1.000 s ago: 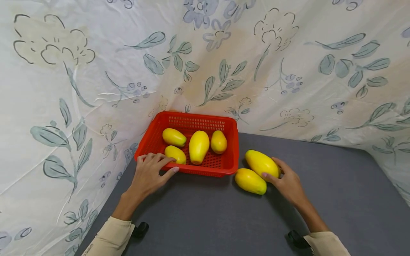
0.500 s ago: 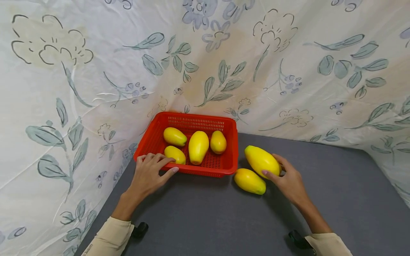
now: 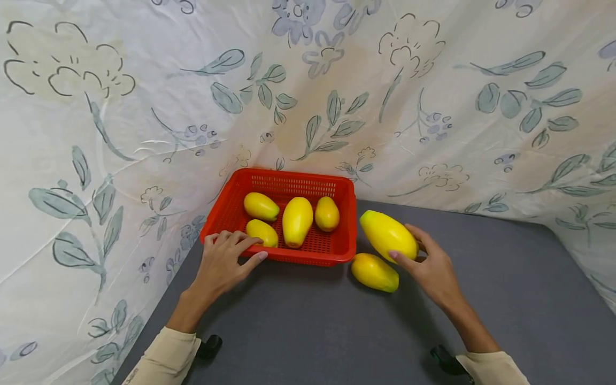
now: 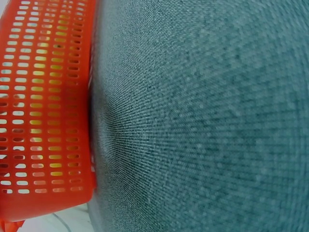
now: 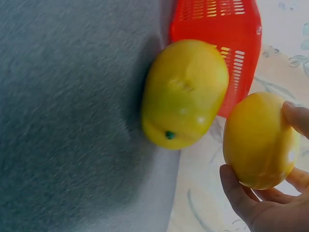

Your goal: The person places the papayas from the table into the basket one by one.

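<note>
In the head view, my right hand (image 3: 433, 270) holds a large yellow papaya (image 3: 389, 235) by its near end, thumb on one side and fingers round the other. The right wrist view shows this held papaya (image 5: 260, 140) raised off the table. Below it, a second papaya (image 3: 374, 272) lies on the table beside the right front corner of a red plastic basket (image 3: 300, 259). At the basket's front left, my left hand (image 3: 223, 262) grips the rim, fingers over the edge and thumb outside. Several yellow papayas lie in the basket, among them a large middle one (image 3: 298, 222).
A dark grey cloth-covered table (image 3: 308, 326) lies under everything. Behind it and on the left hangs a white flowered sheet (image 3: 433, 144), close to the basket's back edge. The basket's slotted side wall (image 4: 48, 96) fills the left of the left wrist view.
My right hand has lifted the papaya off the table and moved it slightly left, toward the basket. My left hand has stayed on the rim.
</note>
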Demonstrator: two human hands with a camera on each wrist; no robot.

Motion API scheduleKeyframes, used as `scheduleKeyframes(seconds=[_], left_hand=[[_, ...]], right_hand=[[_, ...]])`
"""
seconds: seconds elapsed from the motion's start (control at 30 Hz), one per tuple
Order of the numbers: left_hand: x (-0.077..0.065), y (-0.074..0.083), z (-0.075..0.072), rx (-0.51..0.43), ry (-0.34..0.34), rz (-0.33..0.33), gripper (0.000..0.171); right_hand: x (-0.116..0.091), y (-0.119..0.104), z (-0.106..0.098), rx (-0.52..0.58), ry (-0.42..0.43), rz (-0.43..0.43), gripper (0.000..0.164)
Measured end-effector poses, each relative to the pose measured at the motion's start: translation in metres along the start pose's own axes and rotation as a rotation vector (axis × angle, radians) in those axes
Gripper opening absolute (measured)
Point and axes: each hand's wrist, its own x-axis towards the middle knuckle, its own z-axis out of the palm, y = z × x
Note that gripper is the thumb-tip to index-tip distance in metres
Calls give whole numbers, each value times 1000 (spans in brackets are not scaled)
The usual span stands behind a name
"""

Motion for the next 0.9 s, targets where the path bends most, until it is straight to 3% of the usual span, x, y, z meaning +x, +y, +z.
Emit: scheduleKeyframes(seconds=[0.27, 0.9], left_hand=[[0, -1, 1, -5, 1, 4, 41], [0, -1, -1, -2, -7, -7, 42]], right_hand=[[-3, -18, 0, 67, 3, -44, 78], [-2, -50, 11, 100, -23, -118, 77]])
